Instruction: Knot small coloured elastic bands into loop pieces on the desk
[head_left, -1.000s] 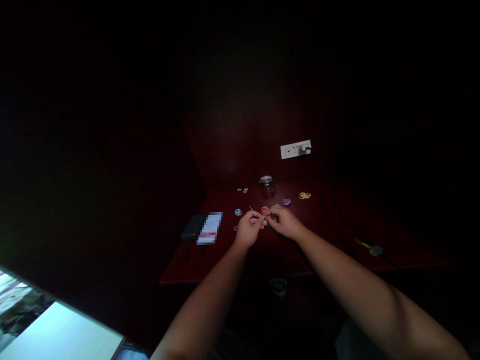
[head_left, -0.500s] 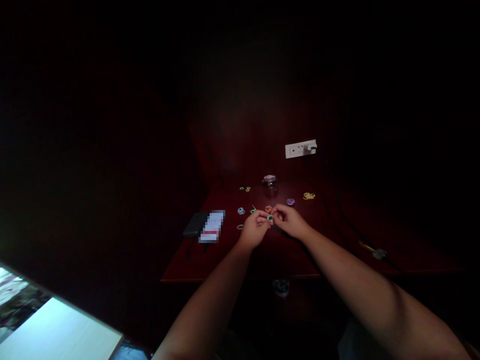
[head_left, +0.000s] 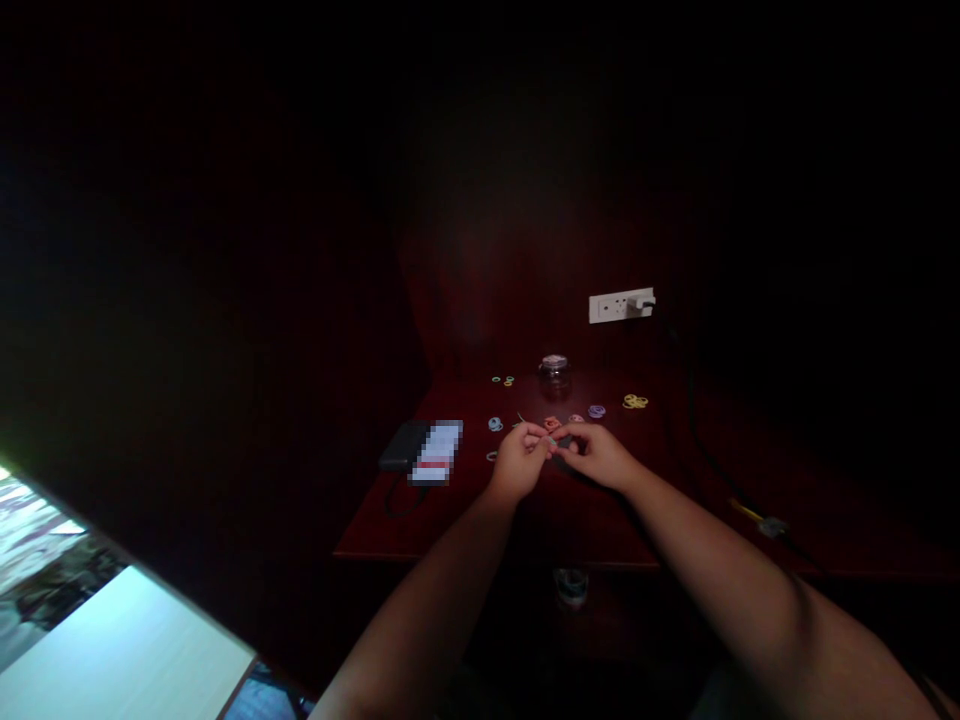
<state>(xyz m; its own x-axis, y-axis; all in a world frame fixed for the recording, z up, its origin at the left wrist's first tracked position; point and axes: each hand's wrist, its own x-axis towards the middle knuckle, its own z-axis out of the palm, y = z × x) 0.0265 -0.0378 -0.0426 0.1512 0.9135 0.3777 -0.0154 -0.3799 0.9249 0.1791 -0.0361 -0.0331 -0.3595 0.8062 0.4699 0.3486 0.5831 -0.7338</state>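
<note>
My left hand (head_left: 519, 462) and my right hand (head_left: 598, 457) meet over the dark red table, fingertips pinched together. Between them is a small green hair tie (head_left: 552, 441), mostly covered by the fingers. Just beyond the hands lie orange hair ties (head_left: 553, 423), with pink ones (head_left: 576, 419) and a purple cluster (head_left: 596, 411) to their right. Blue hair ties (head_left: 495, 424) sit to the left, and a single pale ring (head_left: 492, 456) is partly hidden beside my left hand. Yellow hair ties (head_left: 635, 401) form a pile farther right.
A clear lidded jar (head_left: 555, 375) stands at the back, with a few loose rings (head_left: 508, 381) to its left. A lit phone (head_left: 438, 450) lies by a black flat box (head_left: 403, 446) with a cable. The wall has a socket (head_left: 621, 306); a cord runs down the right side.
The view has shifted slightly, moving the scene rightward. The green hair tie showed as a ring at the fingertips before; now the fingers have come together and hide most of it.
</note>
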